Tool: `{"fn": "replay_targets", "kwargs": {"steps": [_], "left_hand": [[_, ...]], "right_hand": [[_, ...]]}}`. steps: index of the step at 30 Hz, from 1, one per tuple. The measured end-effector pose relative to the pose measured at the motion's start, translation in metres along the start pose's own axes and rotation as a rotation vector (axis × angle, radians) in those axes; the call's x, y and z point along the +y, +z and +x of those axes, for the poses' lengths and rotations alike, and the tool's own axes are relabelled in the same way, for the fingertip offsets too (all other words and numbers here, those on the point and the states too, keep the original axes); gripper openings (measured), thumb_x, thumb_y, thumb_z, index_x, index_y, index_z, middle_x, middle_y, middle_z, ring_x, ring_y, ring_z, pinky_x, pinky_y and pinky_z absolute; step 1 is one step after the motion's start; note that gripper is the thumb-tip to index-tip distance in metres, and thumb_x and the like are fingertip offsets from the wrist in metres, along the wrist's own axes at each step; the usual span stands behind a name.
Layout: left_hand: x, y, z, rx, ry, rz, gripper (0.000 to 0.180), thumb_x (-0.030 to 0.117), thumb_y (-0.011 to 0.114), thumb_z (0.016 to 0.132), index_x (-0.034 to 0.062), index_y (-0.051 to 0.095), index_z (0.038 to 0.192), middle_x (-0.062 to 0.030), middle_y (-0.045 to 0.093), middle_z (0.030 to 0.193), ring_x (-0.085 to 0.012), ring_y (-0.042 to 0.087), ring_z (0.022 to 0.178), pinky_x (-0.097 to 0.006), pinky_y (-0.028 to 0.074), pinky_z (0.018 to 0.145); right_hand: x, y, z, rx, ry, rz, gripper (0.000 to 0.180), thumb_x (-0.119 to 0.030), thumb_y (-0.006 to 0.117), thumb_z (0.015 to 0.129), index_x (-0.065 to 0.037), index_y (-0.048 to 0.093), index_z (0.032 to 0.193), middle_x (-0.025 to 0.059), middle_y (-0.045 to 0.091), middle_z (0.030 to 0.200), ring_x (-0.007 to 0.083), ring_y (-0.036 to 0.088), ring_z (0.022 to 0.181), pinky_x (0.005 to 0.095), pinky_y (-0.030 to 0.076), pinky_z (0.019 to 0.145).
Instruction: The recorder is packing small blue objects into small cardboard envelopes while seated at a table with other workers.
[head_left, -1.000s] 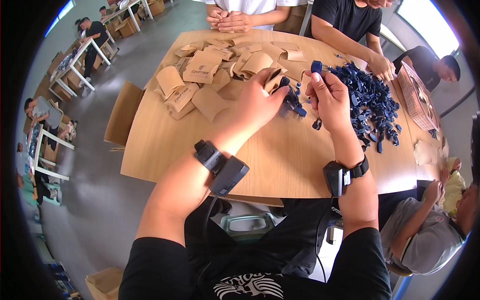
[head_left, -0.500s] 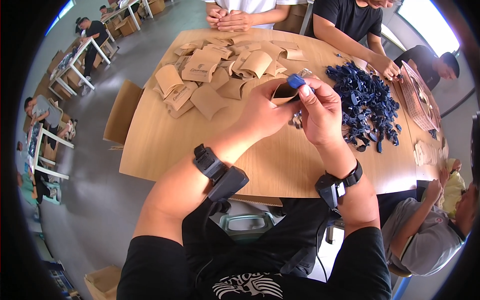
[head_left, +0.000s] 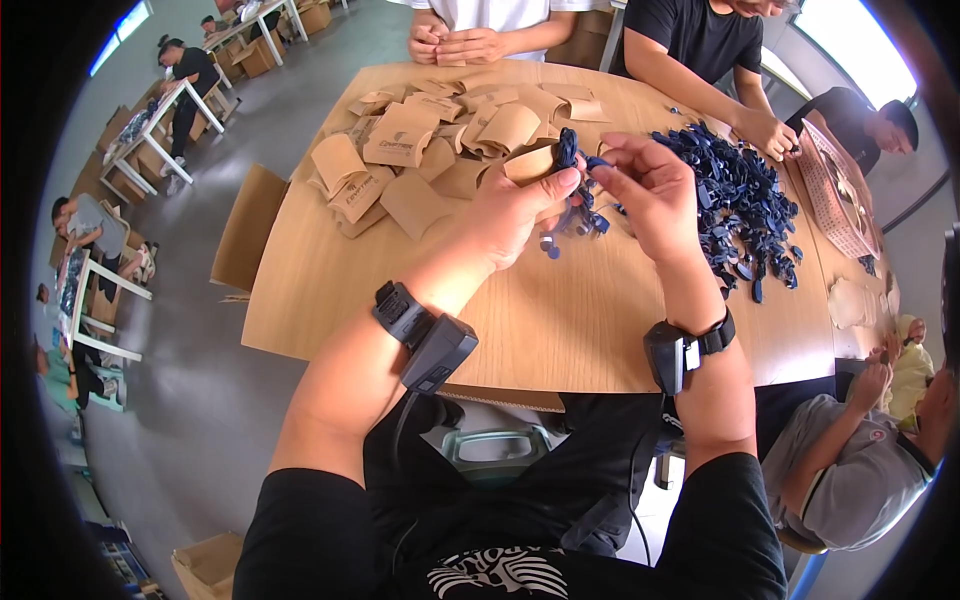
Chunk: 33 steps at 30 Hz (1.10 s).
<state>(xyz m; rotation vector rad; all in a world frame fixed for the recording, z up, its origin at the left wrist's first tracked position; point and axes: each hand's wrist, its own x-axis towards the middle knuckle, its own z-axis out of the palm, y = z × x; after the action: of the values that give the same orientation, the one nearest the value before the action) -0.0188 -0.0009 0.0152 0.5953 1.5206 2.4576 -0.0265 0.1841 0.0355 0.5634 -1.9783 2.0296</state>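
Note:
My left hand [head_left: 520, 208] is closed around a small brown pillow box [head_left: 530, 164], held above the table just past the middle. Its thumb lies against a dark blue looped strap or cord [head_left: 567, 150] at the box's right end. My right hand [head_left: 656, 195] pinches another part of the dark blue material between thumb and finger, close beside the left thumb. Small dark blue and shiny pieces [head_left: 585, 219] dangle below the hands; their exact kind is blurred. Some of the box is hidden behind my left fingers.
A heap of brown pillow boxes [head_left: 405, 135] covers the table's far left. Dark blue small parts [head_left: 735, 205] lie piled at the right, beside a pink basket [head_left: 838, 185]. Co-workers sit across and at the right. A cardboard carton [head_left: 247, 228] stands by the left edge.
My hands have drawn slightly apart, the left one shifting left. The dark blue strap now shows at the box's end, with small pieces dangling below.

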Motion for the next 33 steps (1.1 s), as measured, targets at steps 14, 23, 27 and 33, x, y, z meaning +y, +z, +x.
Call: {"fn": "replay_targets", "kwargs": {"steps": [14,23,27,33], "left_hand": [[-0.005,0.005,0.003,0.101,0.145,0.110,0.021,0.021,0.068,0.092,0.0080,0.066,0.109,0.0027,0.066,0.087,-0.0032,0.054,0.069,-0.019,0.040,0.054],[0.001,0.009,0.001,0.126,0.117,0.131,0.017,0.021,0.069,0.092,0.0084,0.068,0.104,0.0035,0.067,0.084,-0.0028,0.056,0.067,-0.019,0.040,0.052],[0.008,0.006,0.001,0.128,0.004,0.175,0.019,0.006,0.067,0.091,0.0012,0.065,0.109,-0.0020,0.069,0.090,-0.0095,0.064,0.076,-0.024,0.053,0.066],[-0.001,0.009,0.004,0.154,0.064,0.125,0.017,0.005,0.066,0.092,0.0020,0.064,0.108,-0.0020,0.068,0.090,-0.0091,0.063,0.075,-0.022,0.051,0.062]], "right_hand": [[-0.001,0.011,-0.007,0.009,0.060,0.029,0.012,-0.002,0.065,0.091,0.003,0.056,0.097,0.0043,0.064,0.083,0.0086,0.063,0.070,0.0217,0.052,0.063],[-0.002,0.007,-0.007,-0.125,0.057,-0.070,0.027,0.004,0.060,0.091,0.009,0.060,0.118,0.0087,0.068,0.093,0.0108,0.066,0.079,0.0236,0.055,0.073],[-0.001,0.003,-0.004,-0.112,0.101,-0.032,0.027,0.004,0.061,0.091,0.009,0.062,0.117,0.0083,0.070,0.092,0.0110,0.066,0.080,0.0236,0.054,0.074],[-0.005,0.004,-0.007,-0.153,0.101,-0.022,0.027,0.004,0.064,0.089,0.007,0.063,0.115,0.0071,0.070,0.092,0.0104,0.067,0.080,0.0232,0.054,0.073]]}}
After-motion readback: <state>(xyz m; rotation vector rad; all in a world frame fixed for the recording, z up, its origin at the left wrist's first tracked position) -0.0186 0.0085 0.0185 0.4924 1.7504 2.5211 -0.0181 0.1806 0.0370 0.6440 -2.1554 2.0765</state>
